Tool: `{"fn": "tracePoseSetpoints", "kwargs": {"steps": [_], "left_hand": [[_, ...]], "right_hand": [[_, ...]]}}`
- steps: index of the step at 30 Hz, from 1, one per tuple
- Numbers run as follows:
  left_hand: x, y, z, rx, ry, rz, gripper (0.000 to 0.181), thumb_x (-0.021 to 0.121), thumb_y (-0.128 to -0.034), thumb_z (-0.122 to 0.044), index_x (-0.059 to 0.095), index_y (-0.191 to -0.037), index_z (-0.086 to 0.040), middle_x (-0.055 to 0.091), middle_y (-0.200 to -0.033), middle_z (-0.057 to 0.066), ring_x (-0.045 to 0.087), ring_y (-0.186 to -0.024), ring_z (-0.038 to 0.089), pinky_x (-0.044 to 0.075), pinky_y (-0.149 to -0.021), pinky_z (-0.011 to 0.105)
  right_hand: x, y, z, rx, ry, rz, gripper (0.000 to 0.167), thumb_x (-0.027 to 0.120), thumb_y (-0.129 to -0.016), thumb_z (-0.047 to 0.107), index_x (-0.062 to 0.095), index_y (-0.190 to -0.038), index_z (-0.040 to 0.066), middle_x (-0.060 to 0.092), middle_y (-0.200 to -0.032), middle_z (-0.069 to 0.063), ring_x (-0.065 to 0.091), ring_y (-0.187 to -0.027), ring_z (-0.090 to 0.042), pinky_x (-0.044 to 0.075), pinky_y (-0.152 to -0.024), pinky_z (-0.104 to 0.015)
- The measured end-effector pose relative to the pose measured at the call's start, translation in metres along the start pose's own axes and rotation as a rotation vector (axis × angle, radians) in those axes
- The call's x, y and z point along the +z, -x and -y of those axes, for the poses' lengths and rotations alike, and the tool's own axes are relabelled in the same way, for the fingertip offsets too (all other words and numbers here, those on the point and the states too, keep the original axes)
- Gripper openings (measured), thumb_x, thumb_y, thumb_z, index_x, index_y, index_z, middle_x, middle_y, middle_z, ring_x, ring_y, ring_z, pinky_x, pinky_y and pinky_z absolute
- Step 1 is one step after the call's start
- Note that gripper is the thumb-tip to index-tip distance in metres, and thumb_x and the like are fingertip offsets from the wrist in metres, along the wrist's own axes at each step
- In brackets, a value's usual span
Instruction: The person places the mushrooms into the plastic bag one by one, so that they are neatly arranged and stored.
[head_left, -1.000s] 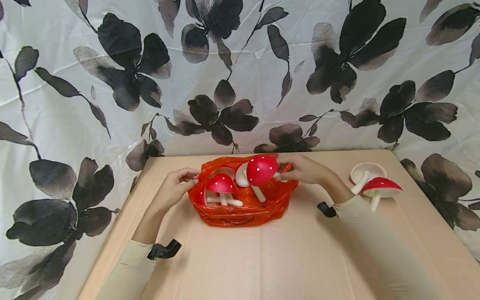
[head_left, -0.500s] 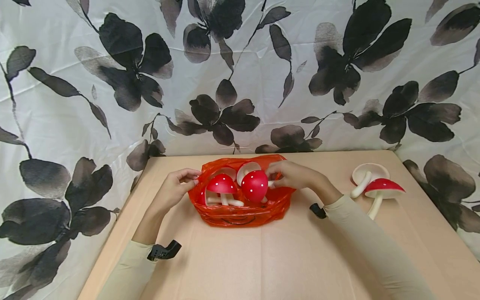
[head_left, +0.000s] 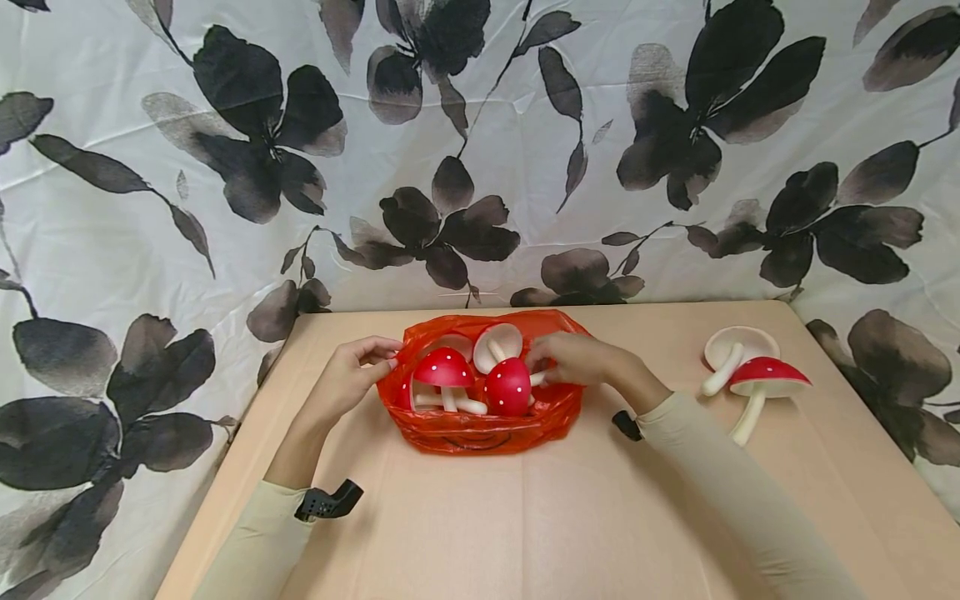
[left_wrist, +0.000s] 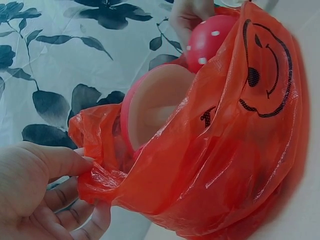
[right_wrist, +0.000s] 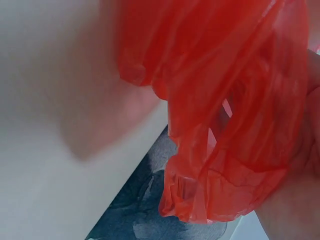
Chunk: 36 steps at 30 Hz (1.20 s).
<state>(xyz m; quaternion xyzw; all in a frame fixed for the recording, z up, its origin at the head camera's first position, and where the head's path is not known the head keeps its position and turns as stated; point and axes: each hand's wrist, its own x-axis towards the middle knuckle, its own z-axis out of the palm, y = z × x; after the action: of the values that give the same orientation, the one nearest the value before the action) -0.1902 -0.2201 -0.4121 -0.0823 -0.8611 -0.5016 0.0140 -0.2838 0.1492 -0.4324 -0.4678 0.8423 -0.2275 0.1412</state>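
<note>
A red plastic bag (head_left: 487,442) with a printed face stands on the table, its mouth spread wide. Inside lie several toy mushrooms, among them one with a red, white-dotted cap (head_left: 444,371) and one showing its pale underside (head_left: 497,346). My left hand (head_left: 352,372) pinches the bag's left rim; the left wrist view shows thumb and fingers on the crumpled plastic (left_wrist: 100,182). Reaching into the bag's right side, my right hand (head_left: 570,358) holds the white stem of a toy mushroom (head_left: 507,387), its dotted cap facing forward. Red plastic (right_wrist: 225,125) hides most of the right wrist view.
Two more toy mushrooms lie at the table's right: one cap-down (head_left: 738,343), the other with its red cap up (head_left: 770,377). The pale wooden table (head_left: 517,517) ends at a flower-printed cloth (head_left: 555,167) behind and at the sides.
My right hand has moved left and down into the bag with the mushroom, whose cap now sits lower among the others. The left hand keeps its place on the rim.
</note>
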Motion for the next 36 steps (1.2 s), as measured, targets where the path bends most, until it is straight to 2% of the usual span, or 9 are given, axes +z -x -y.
{"fn": "tracePoseSetpoints", "kwargs": {"steps": [3,7,12,15,22,28,36], "left_hand": [[-0.001,0.005,-0.013,-0.002,-0.003,0.006,0.026,0.061,-0.0968,0.003,0.066,-0.122,0.009,0.067,-0.109,0.027,0.06,-0.098,0.032,0.054,-0.075,0.018],[-0.001,0.009,-0.024,-0.003,-0.002,0.009,0.026,0.061,-0.0965,0.004,0.066,-0.121,0.009,0.067,-0.108,0.027,0.06,-0.098,0.032,0.054,-0.075,0.017],[0.0,0.011,-0.024,0.001,0.006,0.012,0.026,0.061,-0.097,0.003,0.066,-0.122,0.008,0.067,-0.109,0.027,0.06,-0.099,0.034,0.055,-0.076,0.019],[0.0,0.011,-0.022,0.0,0.004,0.013,0.026,0.061,-0.0971,0.003,0.066,-0.123,0.008,0.067,-0.109,0.027,0.06,-0.099,0.034,0.056,-0.077,0.021],[0.002,-0.001,0.013,0.022,-0.004,-0.003,0.028,0.062,-0.0983,-0.002,0.066,-0.126,0.004,0.068,-0.111,0.023,0.061,-0.1,0.031,0.055,-0.075,0.02],[0.003,-0.003,0.012,0.031,0.009,-0.007,0.026,0.065,-0.0977,-0.005,0.069,-0.123,0.0,0.069,-0.109,0.019,0.061,-0.099,0.03,0.056,-0.076,0.021],[0.005,-0.007,0.01,0.021,-0.017,-0.023,0.024,0.064,-0.098,-0.004,0.069,-0.122,-0.003,0.069,-0.108,0.016,0.061,-0.097,0.027,0.057,-0.075,0.023]], "right_hand": [[0.004,-0.002,0.0,-0.028,0.0,0.045,0.02,0.076,-0.088,0.003,0.077,-0.101,0.018,0.069,-0.098,0.004,0.061,-0.093,-0.016,0.054,-0.09,-0.036],[0.007,-0.003,-0.001,-0.012,-0.031,0.099,0.022,0.075,-0.089,0.003,0.078,-0.099,0.022,0.069,-0.098,0.007,0.061,-0.095,-0.016,0.053,-0.092,-0.038],[0.008,-0.004,0.0,0.007,-0.041,0.15,0.019,0.076,-0.09,0.006,0.078,-0.099,0.023,0.068,-0.099,0.008,0.06,-0.096,-0.016,0.053,-0.094,-0.038],[0.01,-0.005,0.0,0.0,-0.033,0.155,0.018,0.077,-0.089,0.01,0.078,-0.1,0.024,0.067,-0.1,0.008,0.059,-0.096,-0.013,0.051,-0.094,-0.035],[0.014,0.0,0.003,0.04,-0.034,0.08,0.019,0.078,-0.088,0.009,0.076,-0.104,0.019,0.067,-0.107,0.0,0.06,-0.102,-0.018,0.053,-0.095,-0.037],[0.008,0.007,-0.004,0.046,-0.055,0.017,0.028,0.078,-0.088,0.007,0.075,-0.113,0.019,0.067,-0.112,0.003,0.062,-0.109,-0.017,0.054,-0.098,-0.038],[-0.016,0.03,-0.009,0.053,-0.107,-0.07,0.03,0.072,-0.091,0.002,0.075,-0.116,0.018,0.069,-0.117,-0.004,0.06,-0.114,-0.021,0.054,-0.099,-0.044]]}}
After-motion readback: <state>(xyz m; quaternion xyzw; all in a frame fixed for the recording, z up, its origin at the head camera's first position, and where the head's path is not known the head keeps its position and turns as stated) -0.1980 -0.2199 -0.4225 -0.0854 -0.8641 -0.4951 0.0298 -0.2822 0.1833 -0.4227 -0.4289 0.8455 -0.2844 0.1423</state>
